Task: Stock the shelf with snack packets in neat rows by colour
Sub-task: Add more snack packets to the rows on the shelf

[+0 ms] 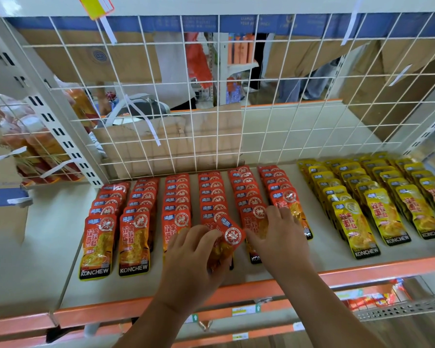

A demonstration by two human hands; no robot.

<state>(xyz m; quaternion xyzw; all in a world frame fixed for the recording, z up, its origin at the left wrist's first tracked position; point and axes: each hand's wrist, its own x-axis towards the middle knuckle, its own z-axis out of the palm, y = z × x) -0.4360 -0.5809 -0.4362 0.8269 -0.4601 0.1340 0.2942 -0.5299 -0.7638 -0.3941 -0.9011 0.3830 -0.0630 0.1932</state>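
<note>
A pale shop shelf [48, 247] with an orange front edge runs across the view, backed by a white wire grid [211, 121]; cardboard boxes [86, 54] show behind the grid. On the left and centre of the shelf, red packets [136, 222] lie flat in six overlapping rows that run from front to back. The left hand [189, 259] grips one loose red packet [227, 237], tilted, at the front of the fourth row. Just beside it, the right hand [279, 237] rests with fingers spread and relaxed on the front packets of the fifth and sixth rows. Further right, apart from the red ones, yellow packets [372, 202] lie in similar overlapping rows.
</note>
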